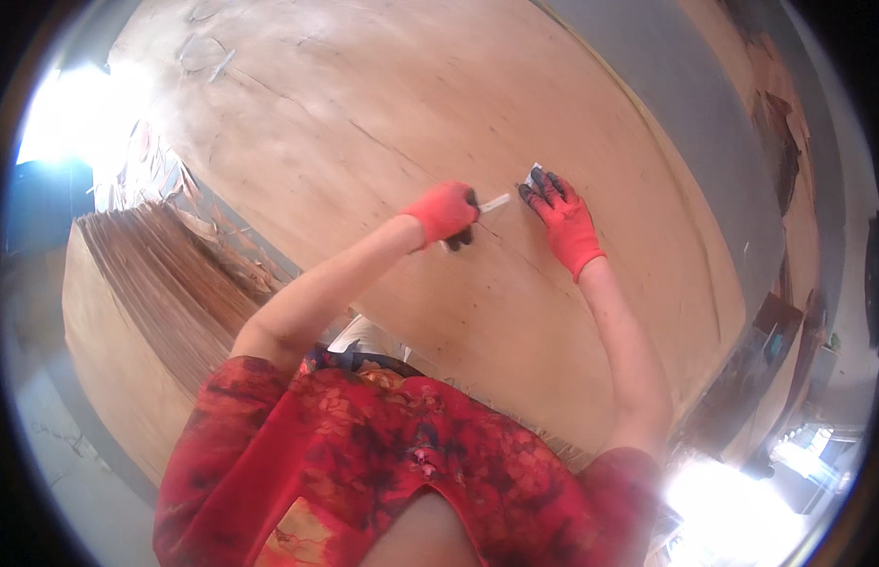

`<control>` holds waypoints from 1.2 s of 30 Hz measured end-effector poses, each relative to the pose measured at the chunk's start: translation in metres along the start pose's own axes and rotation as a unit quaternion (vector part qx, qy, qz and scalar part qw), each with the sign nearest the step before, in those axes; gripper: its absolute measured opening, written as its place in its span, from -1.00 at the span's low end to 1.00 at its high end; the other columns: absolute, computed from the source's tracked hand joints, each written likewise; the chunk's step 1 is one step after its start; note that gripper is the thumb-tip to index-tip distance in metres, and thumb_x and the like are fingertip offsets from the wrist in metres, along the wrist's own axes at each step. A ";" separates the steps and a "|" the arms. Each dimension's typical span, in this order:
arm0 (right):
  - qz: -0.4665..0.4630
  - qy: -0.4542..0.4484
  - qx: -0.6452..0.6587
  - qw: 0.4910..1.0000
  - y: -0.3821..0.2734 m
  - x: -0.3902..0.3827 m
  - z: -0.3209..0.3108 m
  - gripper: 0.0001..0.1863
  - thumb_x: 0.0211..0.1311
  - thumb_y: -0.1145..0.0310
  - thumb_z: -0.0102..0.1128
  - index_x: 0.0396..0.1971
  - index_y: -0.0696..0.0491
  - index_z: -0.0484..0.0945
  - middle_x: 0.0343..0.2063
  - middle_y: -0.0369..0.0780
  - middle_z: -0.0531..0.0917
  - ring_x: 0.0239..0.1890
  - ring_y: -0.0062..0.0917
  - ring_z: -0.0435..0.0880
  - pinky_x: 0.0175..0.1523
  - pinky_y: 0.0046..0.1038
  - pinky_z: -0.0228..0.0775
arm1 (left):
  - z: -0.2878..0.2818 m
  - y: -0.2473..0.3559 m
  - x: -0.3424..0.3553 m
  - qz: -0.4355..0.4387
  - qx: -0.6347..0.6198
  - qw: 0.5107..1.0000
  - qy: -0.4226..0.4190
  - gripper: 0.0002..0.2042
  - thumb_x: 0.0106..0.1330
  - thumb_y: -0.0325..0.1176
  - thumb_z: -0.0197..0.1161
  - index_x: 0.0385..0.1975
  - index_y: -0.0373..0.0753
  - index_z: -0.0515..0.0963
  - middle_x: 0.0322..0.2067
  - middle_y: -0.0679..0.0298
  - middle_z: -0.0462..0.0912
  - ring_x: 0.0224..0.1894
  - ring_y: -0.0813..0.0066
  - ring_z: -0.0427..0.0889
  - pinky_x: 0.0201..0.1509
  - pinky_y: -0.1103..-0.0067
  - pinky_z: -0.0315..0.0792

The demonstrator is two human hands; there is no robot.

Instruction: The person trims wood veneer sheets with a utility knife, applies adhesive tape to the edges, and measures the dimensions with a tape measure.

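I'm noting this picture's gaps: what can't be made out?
Head view: gripped part of the thin white tool, hidden by the red-and-black-gloved left hand.
Head view: part of the small white piece, hidden by the red-and-black-gloved right hand.
Head view: far end of the large tan wooden sheet, cut off by the top edge.

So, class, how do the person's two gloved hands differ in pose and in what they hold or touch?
The left hand is curled around a slim pale tool, while the right hand has its fingers extended to a small white piece. The left hand points toward the picture's right; the right hand points up and leftward. Both are gloved in red with dark fingers, over the large wooden sheet.
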State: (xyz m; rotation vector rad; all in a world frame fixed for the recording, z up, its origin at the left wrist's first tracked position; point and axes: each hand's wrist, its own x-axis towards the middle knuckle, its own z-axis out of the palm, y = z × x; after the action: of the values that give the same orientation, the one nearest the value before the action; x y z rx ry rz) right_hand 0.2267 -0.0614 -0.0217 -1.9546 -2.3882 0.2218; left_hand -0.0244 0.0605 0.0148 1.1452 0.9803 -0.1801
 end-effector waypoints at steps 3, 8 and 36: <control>0.021 -0.019 0.024 0.999 0.000 -0.004 -0.007 -0.45 0.24 0.53 0.06 0.24 -0.19 0.50 0.33 -0.18 0.43 0.34 -0.17 0.35 0.32 -0.23 0.29 | -0.015 -0.016 -0.017 0.009 -0.066 0.998 -0.022 -0.83 0.35 -0.37 0.20 -0.24 -0.37 0.59 -0.55 0.11 0.69 -0.68 0.40 0.61 -0.60 0.53 0.51; 0.135 0.154 0.171 0.964 -0.027 -0.028 -0.046 -0.50 0.22 0.54 0.12 0.21 0.08 0.49 0.24 -0.12 0.49 0.29 -0.13 0.38 0.32 -0.21 0.31 | 0.044 -0.001 -0.049 0.022 -0.177 0.978 -0.107 -0.78 0.38 -0.28 0.25 -0.12 -0.28 0.58 -0.51 0.15 0.69 -0.65 0.45 0.62 -0.62 0.59 0.47; 0.164 0.173 0.148 0.960 -0.094 -0.167 0.012 -0.47 0.14 0.34 0.27 0.18 -0.06 0.51 0.24 -0.22 0.48 0.30 -0.26 0.38 0.22 -0.13 0.28 | 0.116 -0.040 -0.047 -0.047 0.039 0.997 -0.037 -0.82 0.36 -0.31 0.25 -0.22 -0.31 0.61 -0.54 0.13 0.67 -0.57 0.37 0.70 -0.56 0.50 0.60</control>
State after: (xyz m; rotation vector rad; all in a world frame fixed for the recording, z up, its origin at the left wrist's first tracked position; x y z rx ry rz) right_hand 0.1672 -0.2439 -0.0118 -2.0316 -1.7055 0.2143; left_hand -0.0110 -0.0692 0.0297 1.1566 0.9695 -0.3373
